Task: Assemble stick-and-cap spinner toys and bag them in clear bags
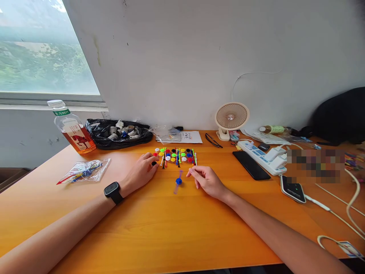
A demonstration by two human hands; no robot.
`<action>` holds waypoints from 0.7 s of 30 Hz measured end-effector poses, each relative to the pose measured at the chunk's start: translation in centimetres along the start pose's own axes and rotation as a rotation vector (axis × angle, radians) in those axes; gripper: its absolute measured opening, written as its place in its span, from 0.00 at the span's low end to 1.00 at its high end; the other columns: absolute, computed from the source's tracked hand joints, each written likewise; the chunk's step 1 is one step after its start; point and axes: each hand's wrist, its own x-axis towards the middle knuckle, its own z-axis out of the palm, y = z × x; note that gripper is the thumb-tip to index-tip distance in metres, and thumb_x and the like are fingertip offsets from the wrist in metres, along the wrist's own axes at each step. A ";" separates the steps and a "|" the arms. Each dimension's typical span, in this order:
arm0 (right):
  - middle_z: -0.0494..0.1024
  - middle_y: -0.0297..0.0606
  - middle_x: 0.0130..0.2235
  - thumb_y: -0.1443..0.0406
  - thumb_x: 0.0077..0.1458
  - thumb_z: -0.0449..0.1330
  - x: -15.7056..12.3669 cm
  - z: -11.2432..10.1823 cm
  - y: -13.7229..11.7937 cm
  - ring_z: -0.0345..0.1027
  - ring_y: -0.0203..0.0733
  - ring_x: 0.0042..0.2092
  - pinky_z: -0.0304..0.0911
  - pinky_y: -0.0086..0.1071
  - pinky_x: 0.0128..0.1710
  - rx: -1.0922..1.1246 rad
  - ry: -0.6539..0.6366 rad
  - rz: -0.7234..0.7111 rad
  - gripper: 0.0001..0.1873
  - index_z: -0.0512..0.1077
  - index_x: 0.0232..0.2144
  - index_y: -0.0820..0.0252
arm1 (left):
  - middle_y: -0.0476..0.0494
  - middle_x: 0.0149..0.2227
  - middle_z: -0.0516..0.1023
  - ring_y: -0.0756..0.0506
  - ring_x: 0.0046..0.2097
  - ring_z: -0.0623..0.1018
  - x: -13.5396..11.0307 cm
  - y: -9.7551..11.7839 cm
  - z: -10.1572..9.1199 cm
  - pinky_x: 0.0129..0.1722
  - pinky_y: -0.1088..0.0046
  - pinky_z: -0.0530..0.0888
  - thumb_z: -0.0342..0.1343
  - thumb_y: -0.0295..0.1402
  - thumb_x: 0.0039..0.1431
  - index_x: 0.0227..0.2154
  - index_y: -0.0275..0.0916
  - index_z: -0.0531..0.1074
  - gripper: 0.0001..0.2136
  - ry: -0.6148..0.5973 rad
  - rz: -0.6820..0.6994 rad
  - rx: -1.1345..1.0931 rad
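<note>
A small blue piece with a round hub (178,181) lies on the table between my hands, its two thin blades blurred and see-through as if turning. To its right is my right hand (207,181), fingers loosely bent and apart, with nothing visible in them. My left hand (143,168), a black watch on its wrist, rests on the tabletop with curved fingers. A round black disc (154,163) shows beside its fingertips; whether they touch is unclear. Beyond both hands sit rows of coloured round discs (173,155) with thin coloured sticks (178,156) among them.
A clear bag of coloured parts (85,170) and a drink bottle (74,131) stand left. Behind are a black bag of grey pieces (118,134), glasses (213,140) and a fan (231,117). A black phone (251,165), power strip (261,156) and cables occupy the right.
</note>
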 end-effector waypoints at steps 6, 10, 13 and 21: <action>0.68 0.29 0.18 0.48 0.69 0.55 -0.1 0.0 -0.1 0.62 0.35 0.22 0.56 0.29 0.26 -0.015 -0.009 -0.004 0.24 0.78 0.34 0.61 | 0.38 0.53 0.74 0.43 0.50 0.76 -0.1 1.1 -0.8 0.51 0.64 0.76 0.43 0.29 0.75 0.60 0.42 0.71 0.18 -0.002 0.076 -0.110; 0.68 0.29 0.18 0.48 0.69 0.55 -0.3 0.0 -0.2 0.62 0.36 0.22 0.57 0.29 0.26 -0.022 -0.014 0.002 0.24 0.78 0.34 0.61 | 0.37 0.49 0.78 0.39 0.51 0.74 -0.1 1.6 -0.9 0.52 0.60 0.74 0.42 0.28 0.75 0.58 0.41 0.75 0.19 -0.102 0.156 -0.050; 0.68 0.29 0.19 0.48 0.69 0.55 -0.3 0.0 -0.2 0.62 0.36 0.22 0.58 0.30 0.26 -0.025 -0.017 -0.002 0.24 0.78 0.34 0.61 | 0.38 0.43 0.79 0.39 0.47 0.74 0.0 1.8 -0.8 0.48 0.61 0.74 0.47 0.32 0.75 0.52 0.40 0.79 0.15 -0.129 0.145 0.002; 0.68 0.30 0.21 0.49 0.69 0.55 -0.3 0.1 -0.2 0.64 0.37 0.24 0.58 0.30 0.27 -0.077 -0.031 -0.037 0.23 0.78 0.35 0.61 | 0.42 0.37 0.79 0.42 0.41 0.73 0.1 2.3 -0.9 0.42 0.65 0.71 0.54 0.35 0.72 0.42 0.40 0.78 0.08 -0.051 0.171 0.008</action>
